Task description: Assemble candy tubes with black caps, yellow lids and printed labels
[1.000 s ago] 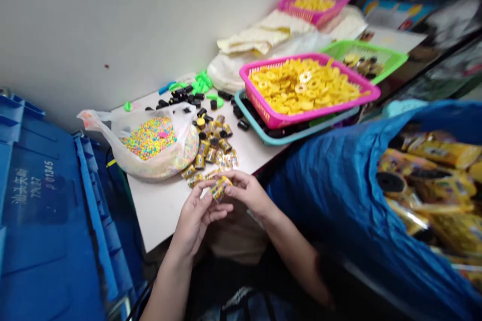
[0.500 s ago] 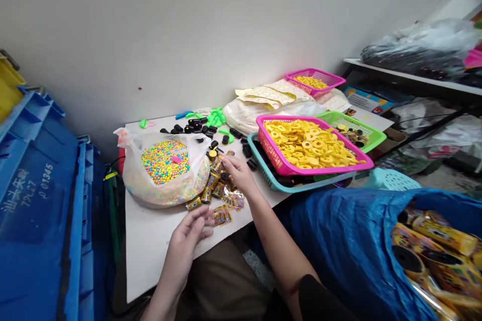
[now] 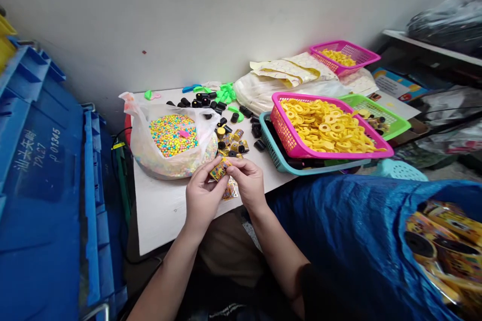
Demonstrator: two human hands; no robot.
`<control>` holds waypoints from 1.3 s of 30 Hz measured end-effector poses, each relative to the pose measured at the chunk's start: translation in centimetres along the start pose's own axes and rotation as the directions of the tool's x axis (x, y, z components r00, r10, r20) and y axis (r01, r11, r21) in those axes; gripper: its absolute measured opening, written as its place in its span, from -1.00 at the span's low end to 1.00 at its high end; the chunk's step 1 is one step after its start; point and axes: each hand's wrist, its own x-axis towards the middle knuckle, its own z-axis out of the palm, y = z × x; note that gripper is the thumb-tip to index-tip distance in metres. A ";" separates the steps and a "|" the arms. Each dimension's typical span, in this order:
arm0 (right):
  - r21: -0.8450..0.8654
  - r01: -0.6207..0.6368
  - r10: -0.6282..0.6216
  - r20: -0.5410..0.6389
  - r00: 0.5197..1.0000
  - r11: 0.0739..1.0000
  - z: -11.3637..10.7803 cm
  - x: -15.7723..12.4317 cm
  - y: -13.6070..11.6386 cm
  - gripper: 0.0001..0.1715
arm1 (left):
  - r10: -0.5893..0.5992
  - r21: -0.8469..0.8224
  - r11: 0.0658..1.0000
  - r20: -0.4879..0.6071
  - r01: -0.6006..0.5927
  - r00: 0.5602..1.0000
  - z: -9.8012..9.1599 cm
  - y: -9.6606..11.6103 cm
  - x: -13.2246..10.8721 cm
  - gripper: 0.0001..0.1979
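Both my hands meet over the white table (image 3: pixel 161 215), a little in front of the pile. My left hand (image 3: pixel 201 198) and my right hand (image 3: pixel 246 183) pinch a small yellow foil packet (image 3: pixel 220 169) between their fingers. A loose wrapper (image 3: pixel 230 191) lies just under them. Beyond my fingertips sit small gold-labelled rolls (image 3: pixel 236 141) among black cylinders (image 3: pixel 203 103). To the left, a plastic bag of pastel candy beads (image 3: pixel 173 135) rests close to my left hand, not touching it.
A pink basket of yellow rings (image 3: pixel 327 128) sits on a teal tray (image 3: pixel 278 154), with a green basket (image 3: pixel 376 116) and a smaller pink basket (image 3: pixel 344 55) behind. A blue crate (image 3: pixel 41 170) stands left. A blue bag of yellow packets (image 3: pixel 346 225) stands right. A wall closes the far side.
My right hand has come back from the rolls to join my left hand, and the two now hold the packet. The view has swung, shifting the table.
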 end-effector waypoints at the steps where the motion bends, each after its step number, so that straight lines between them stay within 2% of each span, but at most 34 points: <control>1: 0.012 0.010 -0.010 0.013 1.000 1.000 -0.1 -0.1 -0.1 -0.72 | 0.010 0.009 1.000 0.016 -0.011 1.000 -0.1 0.0 0.0 -0.63; 6: -0.011 0.068 -0.068 0.064 0.996 0.998 -0.8 -0.5 -0.3 -0.74 | 0.051 0.016 0.998 0.093 -0.053 0.994 -0.2 -0.2 0.1 -0.67; 9: -0.225 0.086 -0.079 0.040 0.996 0.970 -1.9 1.7 -0.1 -0.71 | -0.023 0.015 1.000 0.160 0.021 0.987 -0.4 -0.9 0.1 -0.50; 11: -0.500 0.058 -0.066 0.001 0.998 0.864 -2.9 4.8 0.0 -0.68 | -0.095 0.034 0.995 0.150 0.091 0.984 -0.6 -1.4 -0.1 -0.43; 12: -0.664 0.035 -0.045 0.002 0.999 0.747 -3.4 6.8 0.1 -0.67 | -0.128 0.039 0.992 0.133 0.124 0.983 -0.8 -1.6 -0.2 -0.46; 13: -0.809 0.011 -0.006 0.009 1.000 0.588 -3.8 8.9 0.2 -0.67 | -0.151 0.039 0.988 0.118 0.147 0.982 -0.9 -1.8 -0.3 -0.51; 14: -0.852 0.001 0.032 0.021 0.999 0.524 -4.0 11.0 0.3 -0.70 | -0.167 0.039 0.986 0.115 0.163 0.979 -1.1 -1.9 -0.5 -0.55; 17: -0.914 0.007 0.119 0.060 0.991 0.406 -3.7 16.4 0.9 -0.82 | -0.172 0.076 0.984 0.146 0.162 0.974 -1.5 -1.9 -0.8 -0.63; 20: -0.948 0.009 0.191 0.074 0.979 0.319 -2.1 19.5 1.7 -0.91 | -0.128 0.162 0.982 0.181 0.099 0.975 -1.8 -1.7 -1.1 -0.72; 23: -0.965 -0.016 0.289 0.063 0.955 0.262 -0.3 20.8 1.9 -0.65 | -0.077 0.246 0.969 0.252 0.013 0.965 -2.1 -1.6 -1.5 -0.79; 26: -0.968 -0.025 0.285 0.049 0.957 0.249 0.0 21.0 1.0 -0.41 | -0.057 0.374 0.925 0.312 -0.068 0.948 -2.6 -1.7 -1.8 -0.81; 28: -0.963 -0.017 0.210 0.042 0.977 0.270 -1.0 20.3 -0.2 -0.32 | 0.008 0.482 0.859 0.327 -0.174 0.945 -2.6 -1.9 -1.7 -0.84; 30: -0.893 0.067 0.037 0.094 0.995 0.445 -2.4 18.3 -1.7 -0.34 | 0.087 0.587 0.755 0.353 -0.293 0.931 -1.9 -2.2 -1.4 -0.86; 32: -0.745 0.125 -0.011 0.157 0.988 0.655 -4.0 14.9 -3.1 -0.50 | 0.111 0.678 0.627 0.410 -0.385 0.905 -0.3 -2.6 -1.1 -0.84; 34: -0.573 0.148 -0.058 0.172 0.983 0.806 -5.5 10.4 -4.0 -0.54 | 0.067 0.742 0.499 0.483 -0.448 0.873 2.1 -3.1 -0.9 -0.81; 36: -0.465 0.132 -0.099 0.096 0.990 0.875 -6.8 5.9 -4.2 -0.58 | 0.004 0.790 0.397 0.509 -0.468 0.861 4.6 -3.7 -0.6 -0.78; 37: -0.427 0.099 -0.087 0.046 0.995 0.899 -7.4 3.8 -4.0 -0.60 | -0.037 0.824 0.354 0.484 -0.442 0.874 5.7 -4.0 -0.4 -0.77; 39: -0.359 -0.015 0.004 -0.031 1.000 0.933 -8.7 0.7 -3.1 -0.60 | -0.080 0.866 0.309 0.436 -0.393 0.896 7.1 -4.7 0.1 -0.78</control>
